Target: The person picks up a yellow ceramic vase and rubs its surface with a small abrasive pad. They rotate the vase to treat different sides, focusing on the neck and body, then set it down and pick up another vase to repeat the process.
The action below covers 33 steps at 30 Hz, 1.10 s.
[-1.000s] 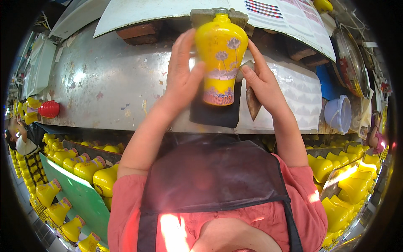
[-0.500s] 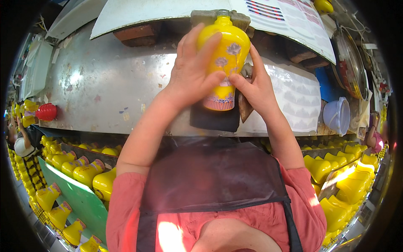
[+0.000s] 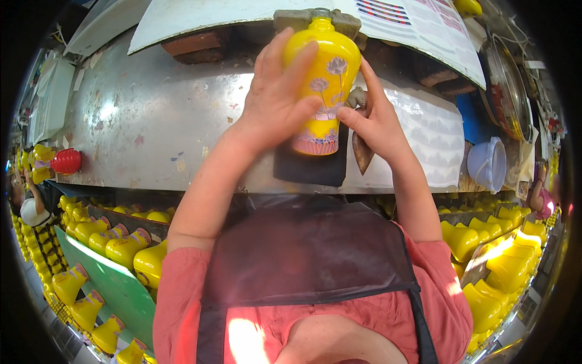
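Note:
A glossy yellow vase (image 3: 332, 51) lies tilted, its neck pointing away from me, with purple lotus pictures on its body and a patterned pink and blue band round its base. My left hand (image 3: 280, 97) is wrapped over its left side, the fingers bent and a little blurred, the thumb across the lower body. My right hand (image 3: 377, 116) grips the right side, thumb in front and fingers behind. Under the base lies a black pad (image 3: 310, 167), and the neck rests against a grey padded support (image 3: 348, 24). By my right hand is a brown pointed piece (image 3: 362, 153).
White boards (image 3: 212, 15) on bricks (image 3: 193, 43) stand behind the metal table (image 3: 151, 109), and sheets of decals (image 3: 424, 133) lie right. A pale bucket (image 3: 487, 165) sits at the right edge, a red ribbed object (image 3: 66, 161) at the left. Yellow vases (image 3: 127, 247) crowd both sides.
The vase has turned slightly and stands a bit straighter, with its lotus pictures more exposed. My left thumb has slid up and left, and the right thumb has drawn back toward the edge.

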Each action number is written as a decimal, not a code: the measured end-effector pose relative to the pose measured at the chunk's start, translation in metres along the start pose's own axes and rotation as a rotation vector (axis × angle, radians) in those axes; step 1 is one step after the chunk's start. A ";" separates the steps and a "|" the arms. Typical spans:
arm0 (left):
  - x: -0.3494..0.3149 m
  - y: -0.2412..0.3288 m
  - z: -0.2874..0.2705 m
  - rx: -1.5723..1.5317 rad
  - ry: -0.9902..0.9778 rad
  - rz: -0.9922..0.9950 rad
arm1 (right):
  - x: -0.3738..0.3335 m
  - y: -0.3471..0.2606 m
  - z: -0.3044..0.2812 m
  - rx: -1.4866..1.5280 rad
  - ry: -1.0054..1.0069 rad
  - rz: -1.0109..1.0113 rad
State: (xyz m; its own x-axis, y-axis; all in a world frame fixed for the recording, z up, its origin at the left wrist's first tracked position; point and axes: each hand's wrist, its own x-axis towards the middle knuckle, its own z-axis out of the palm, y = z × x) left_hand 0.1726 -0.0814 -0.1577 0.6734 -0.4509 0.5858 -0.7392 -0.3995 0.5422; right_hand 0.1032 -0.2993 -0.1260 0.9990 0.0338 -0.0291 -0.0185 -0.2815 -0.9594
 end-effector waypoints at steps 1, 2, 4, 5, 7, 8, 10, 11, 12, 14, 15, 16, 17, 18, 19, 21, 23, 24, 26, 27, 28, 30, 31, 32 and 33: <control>0.000 0.000 0.001 0.003 -0.003 0.005 | 0.001 0.004 -0.002 0.037 0.009 -0.005; 0.000 -0.001 0.001 -0.001 0.000 0.002 | 0.002 0.009 -0.003 0.049 -0.013 -0.025; 0.000 -0.001 0.001 -0.002 0.003 0.003 | 0.002 0.017 -0.005 0.074 -0.022 -0.012; 0.000 -0.001 0.001 0.001 0.002 0.006 | 0.002 0.020 -0.005 0.085 -0.025 -0.004; 0.000 -0.001 0.000 0.002 -0.003 0.003 | 0.002 0.024 -0.005 0.087 -0.053 0.019; 0.000 -0.001 0.000 0.001 -0.006 -0.003 | 0.002 0.024 -0.005 0.105 -0.036 0.003; -0.001 -0.001 0.000 -0.002 -0.013 -0.013 | 0.002 0.024 -0.005 0.131 -0.016 -0.013; -0.001 -0.001 0.000 -0.002 -0.016 -0.016 | 0.001 0.022 -0.005 0.120 -0.045 0.002; -0.001 -0.001 0.000 -0.003 -0.018 -0.020 | 0.001 0.021 -0.005 0.119 -0.045 0.023; -0.001 -0.001 0.000 -0.003 -0.014 -0.018 | 0.000 0.018 -0.004 0.143 -0.035 0.024; -0.001 -0.001 0.000 -0.003 -0.012 -0.018 | 0.000 0.016 -0.004 0.168 -0.026 0.004; -0.001 -0.001 0.000 -0.005 -0.016 -0.021 | -0.001 0.015 -0.004 0.181 -0.057 -0.016; -0.001 -0.001 0.000 -0.008 -0.019 -0.025 | -0.001 0.014 -0.004 0.143 -0.037 0.021; -0.001 -0.001 0.000 -0.017 -0.019 -0.032 | -0.001 0.012 -0.004 0.094 -0.057 0.059; -0.001 -0.001 -0.001 -0.010 -0.027 -0.033 | -0.002 0.011 -0.004 0.044 -0.014 0.127; -0.001 0.000 -0.001 -0.011 -0.033 -0.043 | -0.002 0.010 -0.002 0.027 -0.036 0.044; -0.001 0.000 -0.002 -0.019 -0.041 -0.052 | -0.003 0.011 0.000 0.023 -0.006 0.004; -0.001 0.000 -0.002 -0.026 -0.041 -0.052 | -0.003 0.012 0.002 0.029 0.005 -0.009; 0.000 0.000 -0.002 -0.030 -0.044 -0.035 | -0.003 0.015 0.005 0.033 0.019 -0.031; 0.000 0.000 -0.003 -0.040 -0.042 -0.032 | -0.003 0.016 0.006 0.032 0.023 -0.039; 0.000 0.000 -0.003 -0.030 -0.043 -0.027 | -0.002 0.018 0.009 0.052 0.032 -0.060; 0.000 0.000 -0.003 -0.025 -0.042 -0.033 | -0.001 0.020 0.011 0.028 0.038 -0.053; 0.000 0.000 -0.003 -0.020 -0.051 -0.031 | -0.001 0.020 0.010 0.035 0.053 -0.062; 0.000 0.000 -0.003 -0.014 -0.061 -0.030 | 0.000 0.019 0.010 0.018 0.054 -0.079; 0.000 0.000 -0.003 -0.014 -0.064 -0.029 | 0.000 0.018 0.009 0.010 0.064 -0.100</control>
State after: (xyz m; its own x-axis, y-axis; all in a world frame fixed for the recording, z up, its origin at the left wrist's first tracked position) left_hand 0.1731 -0.0789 -0.1561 0.6921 -0.4897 0.5303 -0.7190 -0.4022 0.5669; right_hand 0.1026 -0.2957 -0.1455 0.9964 -0.0004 0.0850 0.0818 -0.2706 -0.9592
